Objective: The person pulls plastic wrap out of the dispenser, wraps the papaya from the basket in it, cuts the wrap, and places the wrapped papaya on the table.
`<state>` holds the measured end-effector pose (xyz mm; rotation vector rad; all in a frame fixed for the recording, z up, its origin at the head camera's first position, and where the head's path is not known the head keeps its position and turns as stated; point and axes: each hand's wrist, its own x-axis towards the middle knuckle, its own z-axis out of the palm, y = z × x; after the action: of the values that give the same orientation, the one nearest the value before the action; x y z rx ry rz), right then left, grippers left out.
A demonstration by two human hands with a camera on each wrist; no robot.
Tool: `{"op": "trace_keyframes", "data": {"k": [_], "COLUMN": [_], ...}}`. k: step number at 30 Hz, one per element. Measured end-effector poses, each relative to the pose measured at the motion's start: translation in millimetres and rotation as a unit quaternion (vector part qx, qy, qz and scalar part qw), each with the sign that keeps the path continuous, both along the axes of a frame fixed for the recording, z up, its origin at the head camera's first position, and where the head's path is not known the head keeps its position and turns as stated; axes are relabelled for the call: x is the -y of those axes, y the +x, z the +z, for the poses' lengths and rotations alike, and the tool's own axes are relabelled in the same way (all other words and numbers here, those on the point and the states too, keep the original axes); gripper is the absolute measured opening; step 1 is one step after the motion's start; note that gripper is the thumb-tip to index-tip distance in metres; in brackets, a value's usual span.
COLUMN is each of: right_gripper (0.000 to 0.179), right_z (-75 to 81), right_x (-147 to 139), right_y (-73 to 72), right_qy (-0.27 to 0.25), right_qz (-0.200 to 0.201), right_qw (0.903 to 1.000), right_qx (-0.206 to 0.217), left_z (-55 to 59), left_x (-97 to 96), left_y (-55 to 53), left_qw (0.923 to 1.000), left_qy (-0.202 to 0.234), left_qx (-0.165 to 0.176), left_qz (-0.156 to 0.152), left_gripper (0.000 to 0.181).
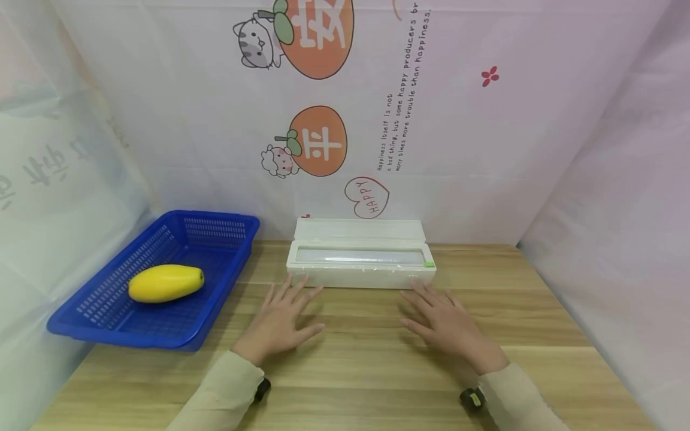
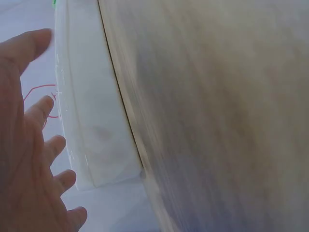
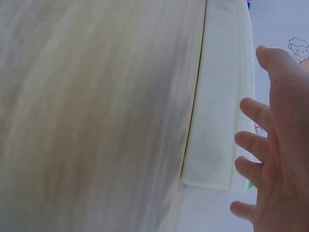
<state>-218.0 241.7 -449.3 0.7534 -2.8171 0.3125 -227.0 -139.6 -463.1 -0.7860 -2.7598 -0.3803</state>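
Observation:
A long white cling film box (image 1: 361,276) stands at the back of the wooden table, its lid (image 1: 360,230) raised and a clear roll (image 1: 360,257) showing inside. A small green tab (image 1: 429,264) sits at its right end. My left hand (image 1: 281,323) is spread in front of the box's left end, fingertips at its lower front edge in the head view. On the other side, my right hand (image 1: 444,320) reaches toward the right end with fingers apart. Both wrist views show straight, parted fingers near the box and nothing held.
To the left, a blue plastic basket (image 1: 221,287) with mesh sides holds a yellow papaya-like fruit (image 1: 166,284). Wooden tabletop (image 1: 361,359) stretches between the forearms. A white printed sheet (image 1: 442,131) hangs right behind the box, with more sheeting on both sides.

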Motion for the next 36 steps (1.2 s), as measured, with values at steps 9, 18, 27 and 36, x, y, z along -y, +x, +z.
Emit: {"op": "trace_keyframes", "data": {"k": [9, 18, 27, 36], "right_gripper": [0.059, 0.051, 0.048, 0.042], "right_z": [3.5, 8.4, 18.8, 23.1], "right_x": [-2, -7, -12, -20], "right_y": [-5.4, -18.6, -27.0, -47.4], "right_qy": [-0.027, -0.071, -0.067, -0.072], "right_qz": [0.031, 0.066, 0.053, 0.060], "right_qw": [0.9990, 0.9926, 0.9942, 0.9830], "right_qx": [-0.019, -0.074, -0.065, -0.158], "left_z": [2.9, 19.3, 26.3, 29.1], "left_x": [6.4, 8.4, 13.1, 14.5], "left_y": [-10.4, -26.6, -45.0, -58.7], "left_qw": [0.9994, 0.9961, 0.9951, 0.9964], "left_qy": [-0.006, 0.046, 0.048, 0.038], "left_qx": [-0.035, -0.075, -0.078, -0.049], "left_qz": [-0.004, 0.007, 0.035, 0.058], "left_gripper": [0.081, 0.071, 0.056, 0.047]}}
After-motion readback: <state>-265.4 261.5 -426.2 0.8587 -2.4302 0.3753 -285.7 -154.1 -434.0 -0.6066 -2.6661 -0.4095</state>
